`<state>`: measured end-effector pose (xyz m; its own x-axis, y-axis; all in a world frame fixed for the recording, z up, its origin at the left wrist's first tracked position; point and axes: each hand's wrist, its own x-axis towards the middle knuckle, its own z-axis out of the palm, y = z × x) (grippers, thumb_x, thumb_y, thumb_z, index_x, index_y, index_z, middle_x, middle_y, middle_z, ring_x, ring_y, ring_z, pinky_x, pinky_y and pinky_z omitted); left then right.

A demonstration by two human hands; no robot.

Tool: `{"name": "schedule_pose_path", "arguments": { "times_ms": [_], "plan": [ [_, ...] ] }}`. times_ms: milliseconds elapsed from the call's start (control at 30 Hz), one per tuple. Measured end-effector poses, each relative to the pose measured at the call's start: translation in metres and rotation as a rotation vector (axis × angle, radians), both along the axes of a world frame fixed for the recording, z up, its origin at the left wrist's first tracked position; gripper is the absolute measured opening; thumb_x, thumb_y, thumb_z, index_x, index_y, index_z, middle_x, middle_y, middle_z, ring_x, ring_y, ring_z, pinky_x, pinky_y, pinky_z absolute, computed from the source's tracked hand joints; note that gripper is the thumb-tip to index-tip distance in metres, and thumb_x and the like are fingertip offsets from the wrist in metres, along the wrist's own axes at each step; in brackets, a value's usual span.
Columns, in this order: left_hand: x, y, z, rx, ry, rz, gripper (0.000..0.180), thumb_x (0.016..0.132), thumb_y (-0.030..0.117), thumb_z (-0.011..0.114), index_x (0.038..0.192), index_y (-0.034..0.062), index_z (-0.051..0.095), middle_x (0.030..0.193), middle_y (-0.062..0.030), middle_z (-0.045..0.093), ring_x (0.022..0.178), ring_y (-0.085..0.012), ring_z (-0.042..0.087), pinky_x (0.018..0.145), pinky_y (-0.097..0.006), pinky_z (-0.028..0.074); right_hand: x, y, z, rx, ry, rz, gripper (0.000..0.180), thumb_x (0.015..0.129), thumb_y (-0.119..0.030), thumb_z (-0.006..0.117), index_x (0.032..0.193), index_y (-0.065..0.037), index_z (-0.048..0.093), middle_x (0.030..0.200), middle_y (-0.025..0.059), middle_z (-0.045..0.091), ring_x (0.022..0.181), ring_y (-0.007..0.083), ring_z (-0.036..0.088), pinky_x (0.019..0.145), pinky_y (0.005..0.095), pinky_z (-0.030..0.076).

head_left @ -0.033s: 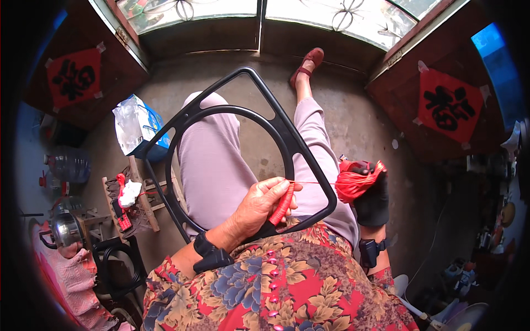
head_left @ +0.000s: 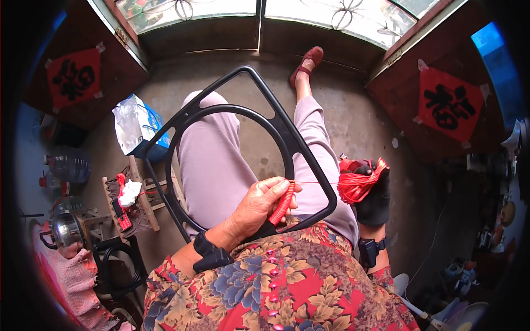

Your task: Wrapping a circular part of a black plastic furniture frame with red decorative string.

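A black frame [head_left: 291,130], square with rounded corners and a round ring inside, rests tilted across my lap. Tight turns of red cord [head_left: 282,206] wrap part of the ring at its near right. There my left hand [head_left: 258,201] is closed, thumb and forefinger pinching the cord on the ring. From that pinch a thin strand runs taut to the right, over the frame's side bar. My right hand [head_left: 374,205], in a black glove, grips a loose bundle of red cord [head_left: 358,186] outside the frame. The bundle partly hides its fingers.
On the left a low wooden stool [head_left: 144,201] carries red and white items, with a blue-and-white bag [head_left: 138,124] beyond it. A metal pot [head_left: 67,231] and a large plastic bottle [head_left: 69,165] stand farther left. Double doors [head_left: 204,36] are ahead. Another black frame [head_left: 118,267] leans at lower left.
My right hand and the cord bundle have shifted slightly right, and the bundle has turned a little. My left hand and the frame look the same.
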<state>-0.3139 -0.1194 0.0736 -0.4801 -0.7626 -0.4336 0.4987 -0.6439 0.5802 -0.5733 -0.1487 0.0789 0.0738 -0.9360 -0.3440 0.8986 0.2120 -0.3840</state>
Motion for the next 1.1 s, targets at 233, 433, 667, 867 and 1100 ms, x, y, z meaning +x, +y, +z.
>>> {"name": "schedule_pose_path", "arguments": {
  "times_ms": [233, 433, 667, 867, 1100],
  "plan": [
    [0.004, 0.016, -0.003, -0.01, -0.04, -0.054, 0.028, 0.095, 0.027, 0.044, 0.099, 0.0003, 0.054, 0.076, -0.0067, 0.06, 0.063, -0.0106, 0.057, 0.058, -0.024, 0.05, 0.004, 0.003, -0.014, -0.05, -0.06, 0.184, 0.029, 0.09, -0.039, 0.051, 0.096, -0.01, 0.05, 0.07, -0.003, 0.042, 0.064, 0.0092, 0.043, 0.075, 0.0285, 0.036],
    [0.001, 0.017, -0.005, -0.01, -0.081, -0.062, 0.031, 0.096, 0.028, 0.044, 0.105, 0.001, 0.054, 0.077, -0.0078, 0.06, 0.062, -0.0111, 0.058, 0.058, -0.024, 0.051, -0.004, 0.031, -0.019, -0.012, 0.079, 0.352, 0.028, 0.091, -0.038, 0.049, 0.096, -0.011, 0.049, 0.062, -0.0042, 0.037, 0.056, 0.0091, 0.039, 0.064, 0.0254, 0.036],
    [-0.003, 0.005, -0.005, 0.022, 0.037, 0.045, 0.026, 0.095, 0.026, 0.046, 0.106, 0.0032, 0.053, 0.072, -0.0109, 0.061, 0.057, -0.014, 0.06, 0.052, -0.025, 0.053, -0.012, 0.025, -0.032, 0.095, 0.175, 0.156, 0.037, 0.09, -0.042, 0.048, 0.098, -0.006, 0.05, 0.078, 0.0005, 0.053, 0.073, 0.0153, 0.051, 0.074, 0.0319, 0.043],
    [0.001, 0.004, -0.003, 0.034, 0.048, 0.053, 0.017, 0.092, 0.021, 0.05, 0.096, 0.0043, 0.052, 0.073, -0.0139, 0.063, 0.057, -0.0174, 0.062, 0.051, -0.027, 0.053, -0.074, 0.003, -0.058, 0.205, 0.244, -0.048, 0.045, 0.091, -0.042, 0.047, 0.112, -0.002, 0.052, 0.103, 0.0076, 0.061, 0.095, 0.0205, 0.058, 0.087, 0.0358, 0.045],
    [0.018, 0.0, 0.009, -0.02, -0.042, 0.044, 0.014, 0.092, 0.017, 0.05, 0.097, 0.0041, 0.051, 0.076, -0.0147, 0.063, 0.06, -0.0185, 0.063, 0.055, -0.028, 0.054, -0.093, -0.017, -0.068, -0.036, 1.136, 0.13, 0.037, 0.089, -0.034, 0.056, 0.108, -0.002, 0.058, 0.096, 0.0077, 0.063, 0.086, 0.0152, 0.06, 0.078, 0.0287, 0.047]
  ]
}}
